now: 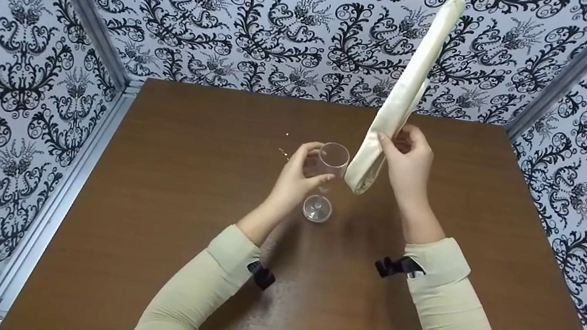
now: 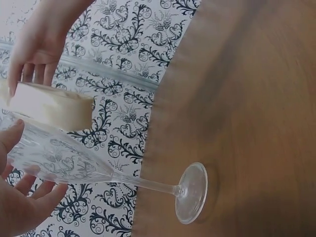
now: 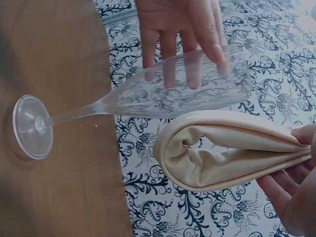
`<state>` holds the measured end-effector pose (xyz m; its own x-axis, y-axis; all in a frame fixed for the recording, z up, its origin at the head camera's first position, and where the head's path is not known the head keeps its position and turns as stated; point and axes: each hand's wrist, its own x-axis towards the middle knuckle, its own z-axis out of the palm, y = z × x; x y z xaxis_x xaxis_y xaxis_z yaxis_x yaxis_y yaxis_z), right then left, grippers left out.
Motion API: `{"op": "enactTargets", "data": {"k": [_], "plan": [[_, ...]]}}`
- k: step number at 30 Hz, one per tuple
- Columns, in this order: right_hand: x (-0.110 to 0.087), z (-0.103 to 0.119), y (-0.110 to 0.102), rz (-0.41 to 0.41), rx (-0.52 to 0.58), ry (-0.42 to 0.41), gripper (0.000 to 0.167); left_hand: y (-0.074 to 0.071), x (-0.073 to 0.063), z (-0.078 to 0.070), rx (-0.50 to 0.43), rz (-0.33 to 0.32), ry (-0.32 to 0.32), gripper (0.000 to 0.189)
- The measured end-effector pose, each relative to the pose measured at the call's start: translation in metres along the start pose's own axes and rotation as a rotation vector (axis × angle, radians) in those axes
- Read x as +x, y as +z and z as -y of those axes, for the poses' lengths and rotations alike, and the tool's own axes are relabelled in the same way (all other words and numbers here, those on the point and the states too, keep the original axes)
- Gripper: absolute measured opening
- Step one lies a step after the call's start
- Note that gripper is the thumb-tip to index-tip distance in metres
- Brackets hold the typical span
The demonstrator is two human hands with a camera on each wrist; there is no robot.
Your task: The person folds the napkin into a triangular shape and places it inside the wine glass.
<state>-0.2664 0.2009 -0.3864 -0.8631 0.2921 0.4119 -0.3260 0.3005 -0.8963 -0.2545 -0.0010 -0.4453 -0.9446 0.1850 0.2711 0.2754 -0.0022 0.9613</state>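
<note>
A clear champagne flute (image 1: 333,158) is upright at the middle of the table, its round foot (image 2: 191,192) right at the tabletop. My left hand (image 1: 297,174) holds the flute by its bowl, thumb on the near side and fingers around the far side. To the right, my right hand (image 1: 410,162) pinches a long folded strip of cream satin cloth (image 1: 407,83) between thumb and fingers. The strip slants up and away, and its lower folded end hangs close beside the flute's bowl. In the right wrist view the cloth (image 3: 197,182) shows a rounded, looped fold with gathered fabric inside.
The brown wooden table (image 1: 188,132) extends around both hands. A few tiny bright specks (image 1: 283,153) show just left of my left hand. Patterned black-and-white walls (image 1: 291,25) enclose the back and sides, with metal frame bars (image 1: 84,5) at the corners.
</note>
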Motion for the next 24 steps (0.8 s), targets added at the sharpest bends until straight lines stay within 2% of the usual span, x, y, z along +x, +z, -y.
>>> {"op": "enactTargets", "data": {"k": [5,17,24], "plan": [[0.003,0.008,-0.005,-0.006,-0.009,0.003,0.030,0.001,-0.001,0.005,0.001,0.005,-0.007,0.059],[0.008,0.022,-0.010,-0.024,0.009,-0.056,0.027,-0.001,-0.002,0.009,0.033,0.021,-0.030,0.061],[0.011,0.034,-0.010,-0.018,0.020,-0.057,0.030,-0.003,-0.003,0.011,-0.017,0.023,-0.043,0.062]]}}
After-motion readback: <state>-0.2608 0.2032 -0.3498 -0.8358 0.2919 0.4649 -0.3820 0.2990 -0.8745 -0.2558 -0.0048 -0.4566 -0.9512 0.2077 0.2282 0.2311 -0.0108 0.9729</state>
